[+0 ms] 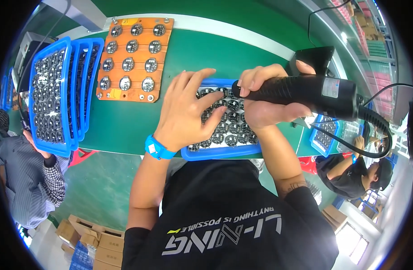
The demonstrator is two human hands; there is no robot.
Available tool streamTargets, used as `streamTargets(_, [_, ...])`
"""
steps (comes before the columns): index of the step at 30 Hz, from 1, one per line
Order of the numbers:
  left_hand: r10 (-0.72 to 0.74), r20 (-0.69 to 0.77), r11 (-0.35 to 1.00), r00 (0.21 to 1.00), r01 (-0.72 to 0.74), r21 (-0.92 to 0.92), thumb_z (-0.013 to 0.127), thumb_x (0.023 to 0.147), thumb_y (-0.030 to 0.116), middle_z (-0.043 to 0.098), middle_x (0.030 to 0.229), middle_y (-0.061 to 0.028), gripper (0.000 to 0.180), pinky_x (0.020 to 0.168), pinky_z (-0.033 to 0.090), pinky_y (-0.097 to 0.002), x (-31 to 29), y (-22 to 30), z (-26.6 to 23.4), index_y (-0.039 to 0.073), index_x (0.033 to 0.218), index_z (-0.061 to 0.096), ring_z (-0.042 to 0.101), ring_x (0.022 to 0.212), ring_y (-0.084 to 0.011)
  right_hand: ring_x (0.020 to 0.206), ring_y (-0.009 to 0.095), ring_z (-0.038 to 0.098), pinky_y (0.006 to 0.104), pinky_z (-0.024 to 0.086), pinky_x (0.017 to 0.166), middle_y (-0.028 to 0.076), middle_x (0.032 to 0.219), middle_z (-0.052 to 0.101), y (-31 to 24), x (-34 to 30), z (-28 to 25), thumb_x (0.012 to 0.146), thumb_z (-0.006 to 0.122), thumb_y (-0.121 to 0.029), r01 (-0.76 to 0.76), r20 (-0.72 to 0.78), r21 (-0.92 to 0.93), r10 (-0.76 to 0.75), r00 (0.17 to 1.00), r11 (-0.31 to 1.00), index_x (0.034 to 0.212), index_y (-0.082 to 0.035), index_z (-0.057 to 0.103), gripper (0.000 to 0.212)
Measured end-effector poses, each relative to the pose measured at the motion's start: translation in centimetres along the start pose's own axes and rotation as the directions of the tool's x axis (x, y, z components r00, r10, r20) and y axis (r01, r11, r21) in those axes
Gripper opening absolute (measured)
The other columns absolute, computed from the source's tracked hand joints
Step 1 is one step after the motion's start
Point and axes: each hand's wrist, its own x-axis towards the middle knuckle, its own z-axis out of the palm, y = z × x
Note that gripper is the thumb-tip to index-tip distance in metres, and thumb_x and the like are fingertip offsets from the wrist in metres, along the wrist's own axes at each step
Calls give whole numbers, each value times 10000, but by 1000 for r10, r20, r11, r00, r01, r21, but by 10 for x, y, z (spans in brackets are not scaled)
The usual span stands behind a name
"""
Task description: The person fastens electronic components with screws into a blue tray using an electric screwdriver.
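The right hand [265, 94] is closed around a black tool [296, 90], its fingers curled over the nose end and its thumb laid along the near side. The left hand [184, 110] is open, thumb and forefinger spread apart with a gap between their tips; it grips nothing that shows, and whether the fingertips touch the parts below cannot be told.

The tool's long axis runs nearly crosswise, sloping slightly down to the right. Its nose points left, toward the left hand; its tail sticks out to the right past the right hand. The body is a thick matte cylinder, ribbed along the grip, with a pale label near the tail. A black cord [383, 146] leaves the tail through a ridged sleeve and bends back in a loop.

The nose is over the far right part of a blue tray [220, 155], which lies below both hands, close to the person. Small, round black parts [231, 140] fill it in rows on a white base. A smooth blue band [159, 147] circles the left wrist.

Beyond the left hand, a flat orange board [120, 55] with metal studs at its corners carries round parts in four rows of three. Farther left, filled blue trays [68, 99] overlap one another. The desk [193, 49] is green.
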Motion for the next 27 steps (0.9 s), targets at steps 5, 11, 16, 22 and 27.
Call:
streamTargets(5, [-12,13,1000,1000,12,-8,763,709,175,604,1225,-136,214,850,465,-433,-1,-1,-1,74,897,747,568,1018,-330,474,195,509,333,451,488,87,660,529,7,-2,0,769,369,-872,55,82,81,-62,995,995,1351,-197,244,899])
streamTargets(11, [-15,34,1000,999,14,22,761,707,176,608,1216,-134,220,853,468,-435,2,0,-1,76,904,751,567,1020,-332,471,182,479,321,424,481,83,658,518,2,4,8,796,444,-831,-108,67,-67,112,991,992,1319,-195,287,838])
streamTargets(16, [-21,11,1000,1000,21,5,747,720,199,612,1150,-131,191,904,461,-450,2,2,2,58,849,733,567,1027,-322,462,184,463,323,415,473,82,638,507,5,6,7,804,504,-797,-125,72,-36,127,989,992,1296,-185,321,806])
streamTargets(22, [-27,25,999,999,27,18,752,718,199,629,1146,-116,190,872,472,-440,2,4,6,74,859,742,574,1025,-320,470,201,502,335,442,477,98,649,526,3,5,5,805,494,-801,-105,55,-77,110,992,991,1320,-132,305,865])
streamTargets(27, [0,3,1000,1000,0,2,758,708,180,639,1141,-128,207,854,475,-424,2,2,6,64,879,748,576,1025,-327,434,203,475,348,429,445,89,613,510,-28,18,-4,823,376,-836,-64,-154,-54,55,987,996,1421,-155,269,912])
